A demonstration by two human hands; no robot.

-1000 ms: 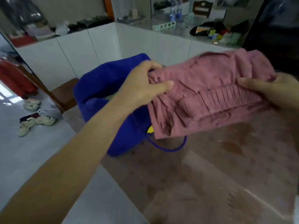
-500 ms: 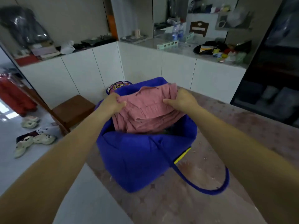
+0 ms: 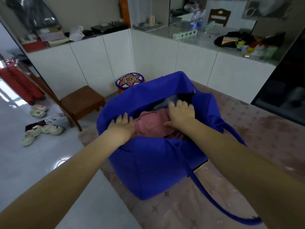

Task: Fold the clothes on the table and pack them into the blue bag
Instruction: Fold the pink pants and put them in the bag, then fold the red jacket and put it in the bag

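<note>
Pink garment (image 3: pixel 153 123) lies folded inside the blue bag (image 3: pixel 148 162), mid-frame, with a grey cloth (image 3: pixel 165 101) showing just beyond it at the bag's far side. My right hand (image 3: pixel 180 114) presses flat on the garment, fingers straight and spread, fingertips reaching the grey cloth, thumb out to the left; it grips nothing. My left hand (image 3: pixel 123 126) is flat too, fingers straight and close together, resting at the garment's left edge against the bag's inner wall. The bag stands open on the worktop (image 3: pixel 255 138), its strap (image 3: pixel 214 204) trailing toward the lower right of the frame.
</note>
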